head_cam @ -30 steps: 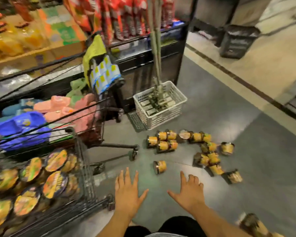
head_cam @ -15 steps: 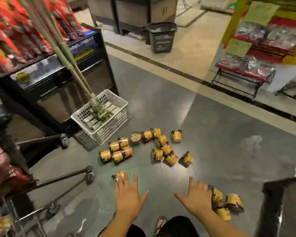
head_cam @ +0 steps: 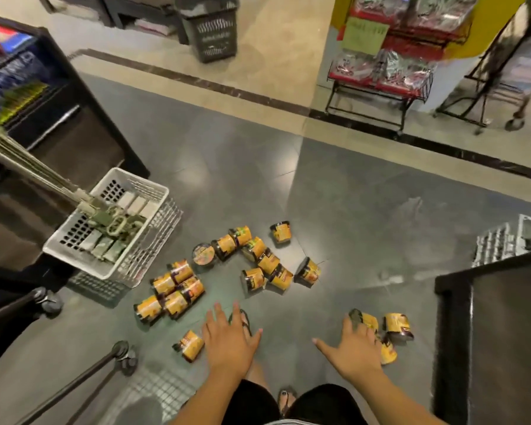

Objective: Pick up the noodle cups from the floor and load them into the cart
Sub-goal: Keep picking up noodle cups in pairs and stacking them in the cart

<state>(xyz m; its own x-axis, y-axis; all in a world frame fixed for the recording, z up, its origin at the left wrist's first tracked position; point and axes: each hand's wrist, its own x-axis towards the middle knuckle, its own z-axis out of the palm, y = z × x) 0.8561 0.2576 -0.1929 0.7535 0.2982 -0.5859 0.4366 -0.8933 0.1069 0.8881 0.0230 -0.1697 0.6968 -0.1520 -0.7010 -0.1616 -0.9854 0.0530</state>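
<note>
Several yellow noodle cups lie on the dark floor: a left cluster (head_cam: 172, 292), a middle cluster (head_cam: 259, 262), a single cup (head_cam: 189, 345) and a small right group (head_cam: 396, 326). My left hand (head_cam: 227, 342) hovers with its fingers spread, just right of the single cup, and holds nothing. My right hand (head_cam: 354, 348) is spread flat too, its fingertips at the nearest cup of the right group (head_cam: 364, 320). Only the cart's lower frame and a wheel (head_cam: 121, 352) show at the bottom left; its basket is out of view.
A white basket (head_cam: 105, 225) with mop handles stands left of the cups, against a dark shelf unit (head_cam: 59, 133). A black cabinet (head_cam: 497, 332) blocks the right side. Farther off are a black basket (head_cam: 212, 29), a red wire rack (head_cam: 380, 75) and another person's legs (head_cam: 524, 87).
The view has swung right and down, so the cart's basket has left the frame. Both hands have dropped closer to the floor, the right one reaching the right group of cups.
</note>
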